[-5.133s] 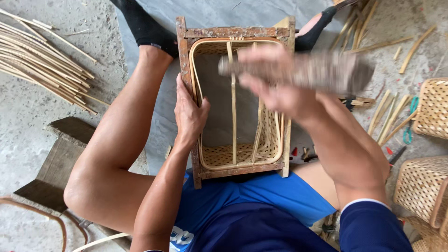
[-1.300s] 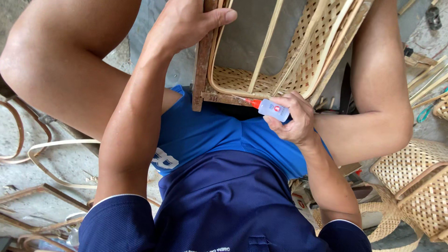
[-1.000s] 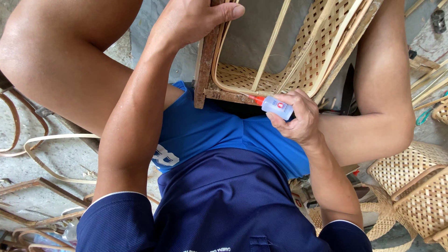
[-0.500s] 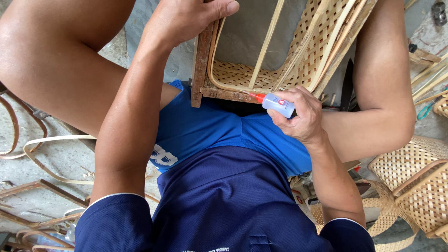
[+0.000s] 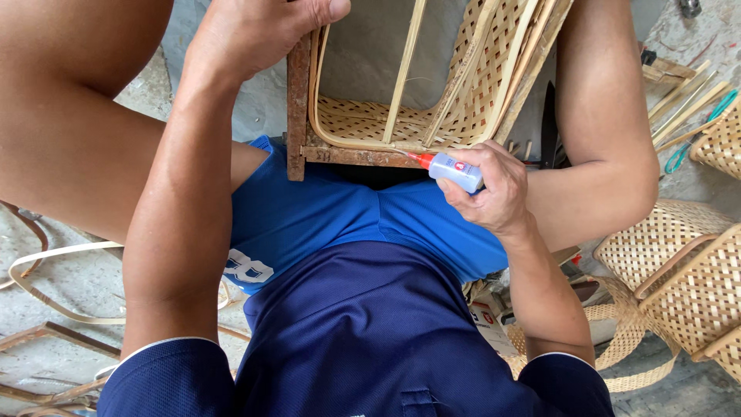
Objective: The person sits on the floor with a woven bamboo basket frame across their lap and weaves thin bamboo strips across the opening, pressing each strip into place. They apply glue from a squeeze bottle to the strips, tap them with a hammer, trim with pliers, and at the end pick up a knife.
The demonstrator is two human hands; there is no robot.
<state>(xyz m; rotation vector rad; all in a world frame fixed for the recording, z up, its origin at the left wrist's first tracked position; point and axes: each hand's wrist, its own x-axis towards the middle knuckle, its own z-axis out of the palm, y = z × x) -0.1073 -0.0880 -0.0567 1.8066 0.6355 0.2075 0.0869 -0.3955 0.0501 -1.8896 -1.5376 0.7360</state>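
A seated person's legs and blue shorts fill most of the view, and between the knees sits one woven basket (image 5: 432, 93) held in a rusty brown frame (image 5: 297, 100). The basket lies tipped toward the body, its open side facing up at the camera, its long axis running away from the person. Pale upright slats cross the opening.

The left hand (image 5: 262, 27) clamps the frame's left post near the top edge of the view, fingers curled over the top and the thumb pressed along the rim. It steadies the whole piece.

The right hand (image 5: 494, 185) is the nearer one to the working spot. Its fingers are closed around one small glue bottle (image 5: 455, 170), white with a red nozzle. The bottle lies almost level, its long axis pointing left and slightly up from the fingers, and the nozzle tip touches the near lower corner of the basket, where the woven rim meets the frame's bottom rail. So the joint lies just to the left of the fingertips.

On the floor to the right stand at least three more woven baskets (image 5: 687, 278), close together. Loose cane strips (image 5: 54, 278) curl on the ground at the left, and a few straight sticks (image 5: 687, 93) lie at upper right.
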